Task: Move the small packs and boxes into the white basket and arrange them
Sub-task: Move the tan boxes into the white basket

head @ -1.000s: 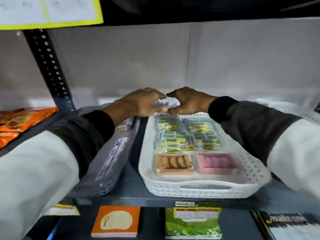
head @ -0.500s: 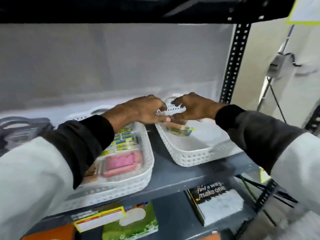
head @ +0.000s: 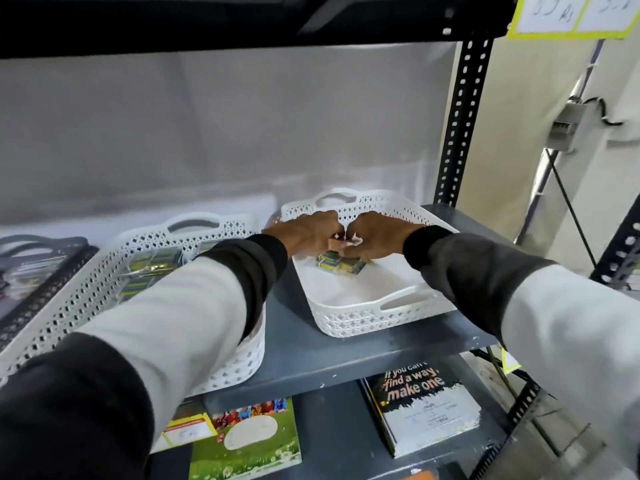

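Note:
A white basket (head: pixel 372 318) stands on the grey shelf at the right, nearly bare inside. My left hand (head: pixel 306 234) and my right hand (head: pixel 375 233) meet over its far half, fingers curled together on a small pack (head: pixel 346 241) that is mostly hidden between them. Just below the hands, blue-and-yellow small packs (head: pixel 341 265) lie on the basket's floor. A second white basket (head: pixel 114 261) to the left holds more blue-and-yellow packs (head: pixel 152 268), partly covered by my left sleeve.
A dark basket (head: pixel 41 268) sits at the far left of the shelf. A black perforated upright (head: pixel 457 119) stands behind the right basket. On the lower shelf lie a green book (head: pixel 246 441) and a black notebook (head: pixel 422 407).
The view has swung right, bringing the right basket to the centre. Both hands have moved together from the left basket's far rim to over the right basket and lowered toward the packs there.

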